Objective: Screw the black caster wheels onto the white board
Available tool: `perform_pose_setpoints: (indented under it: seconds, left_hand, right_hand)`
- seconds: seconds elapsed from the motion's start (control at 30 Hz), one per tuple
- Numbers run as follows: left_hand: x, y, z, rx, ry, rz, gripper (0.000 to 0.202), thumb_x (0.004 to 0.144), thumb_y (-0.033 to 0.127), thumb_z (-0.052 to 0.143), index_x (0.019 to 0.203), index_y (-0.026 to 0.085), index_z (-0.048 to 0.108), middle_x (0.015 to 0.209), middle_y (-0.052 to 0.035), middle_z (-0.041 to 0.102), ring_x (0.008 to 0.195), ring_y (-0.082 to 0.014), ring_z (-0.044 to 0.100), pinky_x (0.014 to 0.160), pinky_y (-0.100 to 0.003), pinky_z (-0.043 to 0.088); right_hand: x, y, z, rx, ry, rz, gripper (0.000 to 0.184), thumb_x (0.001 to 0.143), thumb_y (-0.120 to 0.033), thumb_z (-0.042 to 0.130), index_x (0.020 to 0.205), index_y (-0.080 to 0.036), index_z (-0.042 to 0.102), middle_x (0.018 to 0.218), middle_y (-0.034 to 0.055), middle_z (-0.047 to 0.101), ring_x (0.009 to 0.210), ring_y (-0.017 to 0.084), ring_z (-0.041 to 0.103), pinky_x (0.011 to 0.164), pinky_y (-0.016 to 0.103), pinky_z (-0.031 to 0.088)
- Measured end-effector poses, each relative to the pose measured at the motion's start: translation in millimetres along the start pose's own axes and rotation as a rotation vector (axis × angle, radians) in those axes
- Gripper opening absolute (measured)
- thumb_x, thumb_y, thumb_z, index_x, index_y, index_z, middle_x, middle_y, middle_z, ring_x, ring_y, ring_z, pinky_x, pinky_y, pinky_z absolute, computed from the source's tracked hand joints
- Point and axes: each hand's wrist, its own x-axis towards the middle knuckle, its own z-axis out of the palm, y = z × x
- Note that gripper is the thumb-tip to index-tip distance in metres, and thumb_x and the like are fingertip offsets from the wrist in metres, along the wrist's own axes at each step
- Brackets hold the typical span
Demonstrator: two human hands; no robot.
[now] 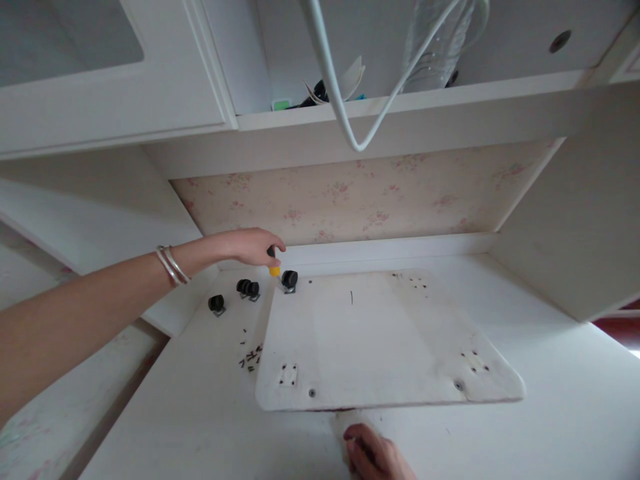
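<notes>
My left hand (261, 248), with silver bangles (173, 265) on the wrist, is closed round a screwdriver with a black and yellow handle (275, 271). The screwdriver points down beside a black caster wheel (289, 280) with a metal plate, at the far left corner of a white board (370, 333). My right hand (375, 455) is curled near the bottom edge, in front of the board; whatever its fingers hold is hidden. Groups of screw holes (289, 375) mark the board's other corners. One thin dark screw (351, 297) seems to lie on it.
More black casters (248, 288) and a single caster (217, 305) stand left of the board. Several loose screws (251, 357) lie by its left edge. Above hang a white cable (345, 123) and an open shelf (415, 97) holding a clear plastic bottle (435, 50). Side panels enclose the white desktop (200, 420).
</notes>
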Motion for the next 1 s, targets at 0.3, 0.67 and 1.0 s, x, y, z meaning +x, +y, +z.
perform_pose_setpoints:
  seconds: [0.3,0.67,1.0]
  left_hand:
    - [-2,4,-2.2,0.073,-0.080,-0.010,0.042,0.085,0.034,0.047,0.112,0.015,0.074,0.099,-0.0133,0.076,0.079,-0.0216,0.069,0.069,-0.027,0.047]
    - [-5,3,1.7,0.066,-0.177,-0.272,0.067,0.092,0.055,0.032,0.104,0.004,0.074,0.071,-0.0175,0.072,0.054,-0.0226,0.064,0.060,-0.032,0.046]
    - [2,-1,8.3,0.220,0.018,0.093,0.041,0.073,0.040,0.063,0.110,0.028,0.076,0.112,-0.0068,0.074,0.096,-0.0249,0.066,0.085,-0.031,0.044]
  right_hand:
    - [-1,1,1,0.033,-0.011,0.023,0.044,0.092,-0.057,0.033,0.100,-0.019,0.054,0.073,0.0042,0.057,0.062,0.016,0.048,0.057,0.027,0.038]
    - [0,8,2,0.009,0.008,-0.018,0.039,0.092,-0.054,0.036,0.098,-0.020,0.054,0.071,0.0028,0.057,0.062,0.015,0.047,0.058,0.026,0.036]
    - [2,11,6,-0.008,-0.019,-0.014,0.043,0.090,-0.057,0.035,0.100,-0.019,0.054,0.073,0.0046,0.060,0.064,0.016,0.052,0.059,0.026,0.039]
